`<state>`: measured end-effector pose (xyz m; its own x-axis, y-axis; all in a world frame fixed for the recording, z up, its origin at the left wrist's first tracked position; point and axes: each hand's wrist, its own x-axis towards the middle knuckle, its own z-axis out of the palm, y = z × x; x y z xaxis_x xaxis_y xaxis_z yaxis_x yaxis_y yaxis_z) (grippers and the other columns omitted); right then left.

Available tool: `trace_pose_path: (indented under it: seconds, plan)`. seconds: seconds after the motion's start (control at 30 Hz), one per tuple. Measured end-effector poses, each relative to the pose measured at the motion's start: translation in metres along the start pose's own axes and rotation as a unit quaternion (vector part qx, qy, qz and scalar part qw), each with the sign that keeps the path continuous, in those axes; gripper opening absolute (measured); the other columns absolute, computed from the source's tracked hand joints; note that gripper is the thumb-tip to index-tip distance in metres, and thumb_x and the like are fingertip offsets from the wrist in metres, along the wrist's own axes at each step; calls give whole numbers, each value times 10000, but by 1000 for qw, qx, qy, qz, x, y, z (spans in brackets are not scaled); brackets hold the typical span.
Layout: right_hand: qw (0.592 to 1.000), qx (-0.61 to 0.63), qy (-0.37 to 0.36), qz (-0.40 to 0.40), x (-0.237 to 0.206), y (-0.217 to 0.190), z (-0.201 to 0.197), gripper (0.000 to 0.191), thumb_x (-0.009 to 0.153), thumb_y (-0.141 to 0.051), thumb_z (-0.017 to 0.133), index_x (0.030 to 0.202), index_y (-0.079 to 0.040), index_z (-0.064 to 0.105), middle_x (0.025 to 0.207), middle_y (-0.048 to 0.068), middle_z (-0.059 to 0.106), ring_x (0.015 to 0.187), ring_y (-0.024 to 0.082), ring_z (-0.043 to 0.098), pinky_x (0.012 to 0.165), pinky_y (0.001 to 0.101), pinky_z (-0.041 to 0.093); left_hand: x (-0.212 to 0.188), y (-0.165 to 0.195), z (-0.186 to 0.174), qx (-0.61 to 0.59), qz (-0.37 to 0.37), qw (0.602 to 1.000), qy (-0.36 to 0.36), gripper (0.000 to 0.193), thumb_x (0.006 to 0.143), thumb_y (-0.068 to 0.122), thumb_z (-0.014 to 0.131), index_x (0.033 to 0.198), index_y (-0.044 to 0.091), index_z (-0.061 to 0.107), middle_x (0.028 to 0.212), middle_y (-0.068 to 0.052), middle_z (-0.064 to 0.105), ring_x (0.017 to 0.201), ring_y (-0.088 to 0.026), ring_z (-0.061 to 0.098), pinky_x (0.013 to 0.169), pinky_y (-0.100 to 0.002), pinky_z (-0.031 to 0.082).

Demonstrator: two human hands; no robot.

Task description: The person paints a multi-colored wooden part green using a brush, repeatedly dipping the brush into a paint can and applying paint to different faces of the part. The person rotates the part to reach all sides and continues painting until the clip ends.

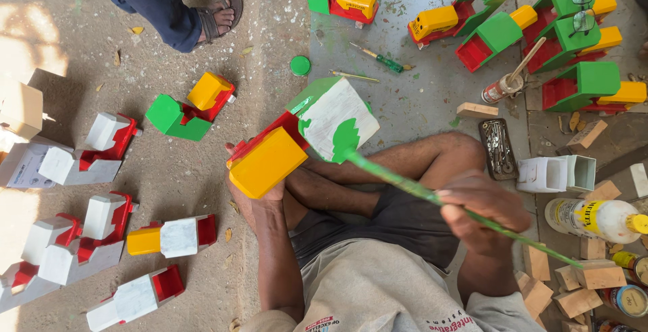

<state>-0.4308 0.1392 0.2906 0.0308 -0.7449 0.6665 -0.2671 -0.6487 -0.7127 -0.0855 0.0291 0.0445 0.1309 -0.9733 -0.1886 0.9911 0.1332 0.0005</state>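
The wooden toy [297, 143] has a yellow block, a red middle and a white face partly covered with green paint. The brush [432, 200] is smeared green along its handle. The finished toys [574, 85] are green, red and yellow. The unfinished toys [81, 237] are white and red. The lid [300, 66] is green. The floor [169, 48] is grey-brown.

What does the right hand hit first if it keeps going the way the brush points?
The right hand holds a green paintbrush aimed up-left. Its tip already touches the white face of the toy block that the left hand holds, so the block comes first.
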Motion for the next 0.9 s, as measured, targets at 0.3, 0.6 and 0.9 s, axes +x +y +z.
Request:
trace_pose_path:
  seconds: [0.3,0.6,0.9]
  plan:
    - [993,9,-109,-49,13,-4,10,224,833,-79,706,1033,21,722,900,110,753,724,158,722,664,293,561,-2,-5,10,21,11,1000,-13,406,1045,518,589,1138,136,693,1069,-30,725,1036,-205,686,916,-391,599]
    - [993,-14,-88,-71,29,-17,25,178,887,-34,710,1060,5,716,913,99,748,754,159,724,685,301,589,1,-3,7,31,7,999,-6,426,1023,535,593,1067,121,684,1025,-29,715,1009,-210,687,912,-396,614]
    - [995,-84,-51,-33,19,-29,19,147,909,-73,703,1034,2,719,929,120,729,786,200,714,660,292,572,1,-2,-5,32,13,999,-17,432,1045,514,586,1163,114,697,1084,-50,731,1030,-204,685,888,-393,601]
